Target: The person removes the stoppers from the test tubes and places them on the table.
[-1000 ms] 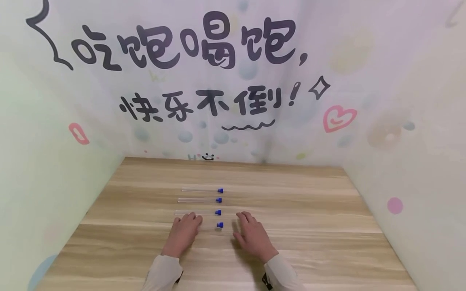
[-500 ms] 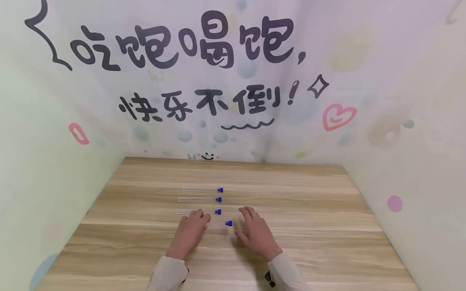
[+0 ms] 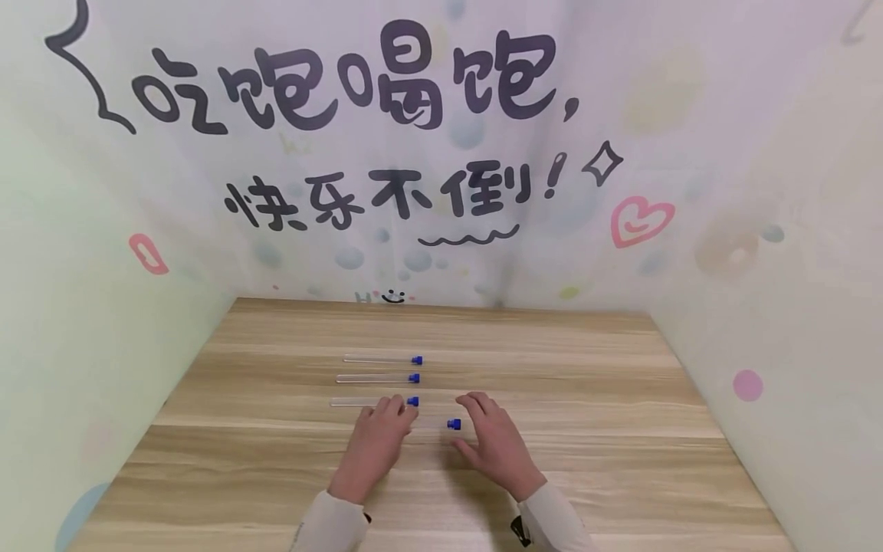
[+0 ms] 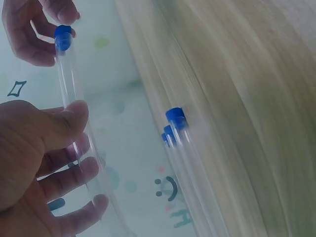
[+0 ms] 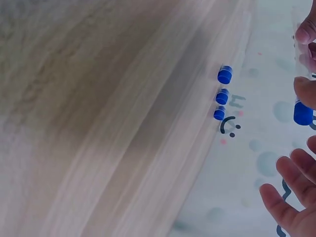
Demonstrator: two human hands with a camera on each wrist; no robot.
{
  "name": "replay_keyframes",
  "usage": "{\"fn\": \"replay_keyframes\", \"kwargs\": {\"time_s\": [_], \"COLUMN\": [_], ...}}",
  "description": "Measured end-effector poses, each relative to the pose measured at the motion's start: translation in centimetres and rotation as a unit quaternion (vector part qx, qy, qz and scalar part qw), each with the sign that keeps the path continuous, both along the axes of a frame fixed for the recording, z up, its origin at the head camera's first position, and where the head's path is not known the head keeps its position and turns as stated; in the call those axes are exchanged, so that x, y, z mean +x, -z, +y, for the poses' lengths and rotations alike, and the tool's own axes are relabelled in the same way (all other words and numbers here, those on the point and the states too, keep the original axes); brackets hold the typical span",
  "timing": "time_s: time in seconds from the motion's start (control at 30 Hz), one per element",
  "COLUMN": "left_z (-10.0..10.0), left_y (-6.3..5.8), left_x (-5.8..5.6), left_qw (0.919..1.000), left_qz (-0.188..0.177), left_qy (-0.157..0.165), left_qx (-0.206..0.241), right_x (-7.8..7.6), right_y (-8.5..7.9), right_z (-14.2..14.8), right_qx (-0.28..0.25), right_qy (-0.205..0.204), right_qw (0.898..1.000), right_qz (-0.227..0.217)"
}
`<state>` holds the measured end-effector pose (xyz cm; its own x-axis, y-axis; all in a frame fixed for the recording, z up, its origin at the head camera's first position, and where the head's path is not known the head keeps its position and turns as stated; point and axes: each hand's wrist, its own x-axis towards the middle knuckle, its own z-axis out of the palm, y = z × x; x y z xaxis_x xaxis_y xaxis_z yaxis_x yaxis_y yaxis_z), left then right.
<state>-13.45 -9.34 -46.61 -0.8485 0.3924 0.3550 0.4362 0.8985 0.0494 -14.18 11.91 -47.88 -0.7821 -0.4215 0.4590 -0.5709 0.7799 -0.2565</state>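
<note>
My left hand [image 3: 382, 441] holds a clear test tube [image 4: 69, 81] with a blue cap [image 3: 454, 424], thumb on one side and fingers on the other in the left wrist view. The capped end points right, toward my right hand [image 3: 498, 445]. That hand has its fingers spread, and its thumb [image 5: 305, 93] overlaps the cap in the right wrist view. Beyond the left hand lie three more capped tubes in a row: a near tube [image 3: 352, 402] partly hidden by its fingers, a middle tube [image 3: 372, 378] and a far tube [image 3: 378, 359].
The wood-grain table [image 3: 586, 475] runs back to a printed wall cloth [image 3: 331, 268] with dark lettering and pink shapes. Pale side walls rise at the left and right table edges.
My left hand has moved right with the test tube, bringing its blue cap between the thumb and fingers of the right hand. The right hand has shifted slightly right. The other tubes stay put.
</note>
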Motion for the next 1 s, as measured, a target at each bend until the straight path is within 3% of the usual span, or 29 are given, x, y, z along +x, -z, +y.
{"fn": "replay_keyframes", "kwargs": {"time_s": [0.33, 1.0], "left_z": [1.2, 1.6], "left_y": [-0.4, -0.2], "left_x": [0.7, 0.7], "left_qw": [0.9998, 0.9983], "left_qz": [0.009, 0.049], "left_qy": [0.0, 0.008], "left_qx": [-0.018, -0.031], "right_x": [0.0, 0.1], "right_y": [-0.1, 0.1], "right_z": [0.3, 0.6], "right_qx": [0.004, -0.015], "right_qy": [0.001, -0.016], "right_qw": [1.0, 0.998], "right_qz": [0.026, 0.056]}}
